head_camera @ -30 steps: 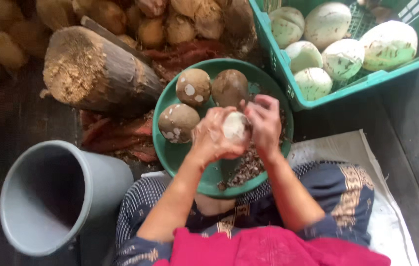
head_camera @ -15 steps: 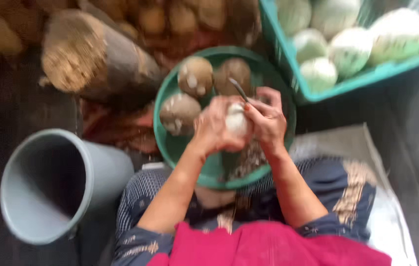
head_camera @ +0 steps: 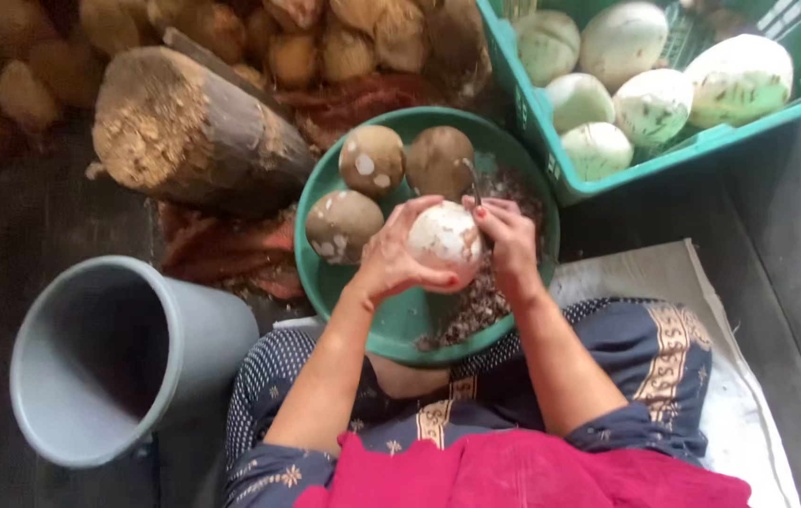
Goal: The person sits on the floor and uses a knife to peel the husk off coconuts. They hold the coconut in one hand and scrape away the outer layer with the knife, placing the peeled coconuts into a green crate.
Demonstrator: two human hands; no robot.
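Two hands work over a green basin (head_camera: 325,273) on the dark floor: the left hand (head_camera: 391,259) wraps a round, half-peeled coconut (head_camera: 445,241), showing no clear long axis; the right hand (head_camera: 506,237) clamps a thin blade (head_camera: 474,183), largely hidden. Peelings litter the basin.
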